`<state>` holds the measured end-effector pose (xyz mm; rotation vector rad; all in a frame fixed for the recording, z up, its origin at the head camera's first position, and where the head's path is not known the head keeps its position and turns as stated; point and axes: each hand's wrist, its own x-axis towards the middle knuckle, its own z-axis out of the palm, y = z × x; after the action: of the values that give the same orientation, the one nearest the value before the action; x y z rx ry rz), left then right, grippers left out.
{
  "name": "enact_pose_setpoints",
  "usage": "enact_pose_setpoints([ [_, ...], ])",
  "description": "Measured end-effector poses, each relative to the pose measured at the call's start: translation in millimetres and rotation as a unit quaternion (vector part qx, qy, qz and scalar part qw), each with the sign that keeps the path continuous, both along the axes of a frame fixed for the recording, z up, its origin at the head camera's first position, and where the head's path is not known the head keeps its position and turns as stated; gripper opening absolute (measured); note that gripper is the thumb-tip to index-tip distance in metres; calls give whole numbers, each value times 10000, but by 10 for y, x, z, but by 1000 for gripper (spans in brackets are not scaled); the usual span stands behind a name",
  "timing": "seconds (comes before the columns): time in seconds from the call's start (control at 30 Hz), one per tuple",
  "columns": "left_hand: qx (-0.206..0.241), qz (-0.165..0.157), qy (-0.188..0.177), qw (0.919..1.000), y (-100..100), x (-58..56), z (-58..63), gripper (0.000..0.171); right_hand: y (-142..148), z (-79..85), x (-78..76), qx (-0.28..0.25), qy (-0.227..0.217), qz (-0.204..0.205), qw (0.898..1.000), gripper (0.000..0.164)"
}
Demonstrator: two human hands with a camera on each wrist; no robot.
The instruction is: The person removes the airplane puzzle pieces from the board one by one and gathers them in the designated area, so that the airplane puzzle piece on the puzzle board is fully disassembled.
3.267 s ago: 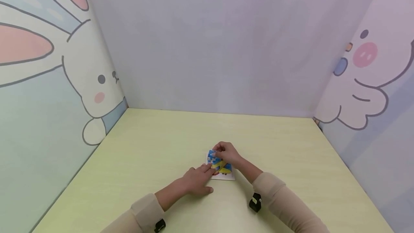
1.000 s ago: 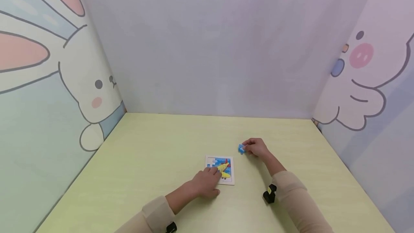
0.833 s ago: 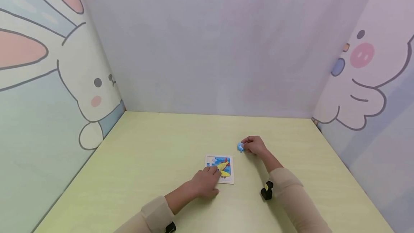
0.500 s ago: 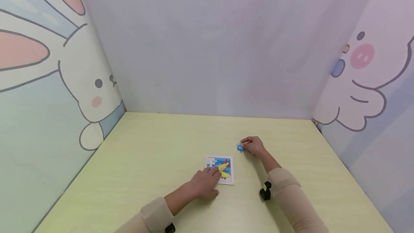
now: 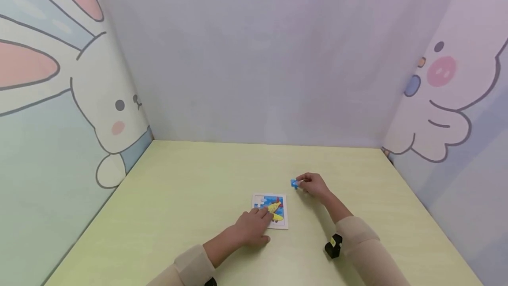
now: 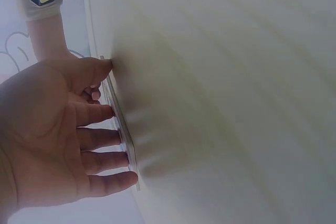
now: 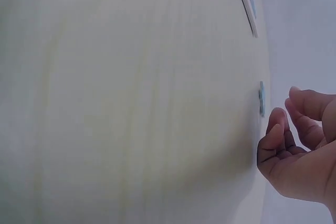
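Note:
My left hand lies over the lower left of a framed jigsaw puzzle that shows a yellow plane on blue. Its fingers are fairly straight and touch the board. A pale gap shows at the puzzle's upper left. To the right and beyond the board is a loose blue puzzle piece. My right hand is right beside the piece, fingers loosely bent. In the right wrist view a small gap separates the thumb and fingers from the puzzle piece, which looks flat near the table.
The pale yellow table extends all around the puzzle. A plain curtain closes off the back. Cartoon-printed panels, one with a rabbit, stand at the sides. A black device sits at the right cuff.
Since 3.3 s ago, my right hand has gone from the puzzle to the right with the blue piece. Lately, the piece has shifted slightly left. My left hand has stayed on the board.

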<state>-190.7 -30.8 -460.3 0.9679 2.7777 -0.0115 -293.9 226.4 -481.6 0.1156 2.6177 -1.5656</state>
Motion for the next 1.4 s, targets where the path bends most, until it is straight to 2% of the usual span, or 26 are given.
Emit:
enact_pose_setpoints([
  [0.23,-73,-26,70,9999,-19,-41,4,61,-123,62,125,-366,227,342,9985,25],
  [0.6,-102,-9,-71,9999,-27,-38,-17,63,-291,105,211,-689,181,777,9944,29],
  [0.83,-169,-44,-103,9998,-13,-27,-13,65,-407,126,228,-766,107,909,9928,29],
  [1.0,-165,17,-158,9997,4,-4,34,64,-492,115,239,-617,162,1138,9915,27],
  [1.17,-204,43,-94,9997,13,18,73,63,-586,74,229,-218,245,1441,9890,24],
  [1.4,-236,46,-114,9996,18,19,63,64,-664,6,224,181,194,1794,9834,22],
])
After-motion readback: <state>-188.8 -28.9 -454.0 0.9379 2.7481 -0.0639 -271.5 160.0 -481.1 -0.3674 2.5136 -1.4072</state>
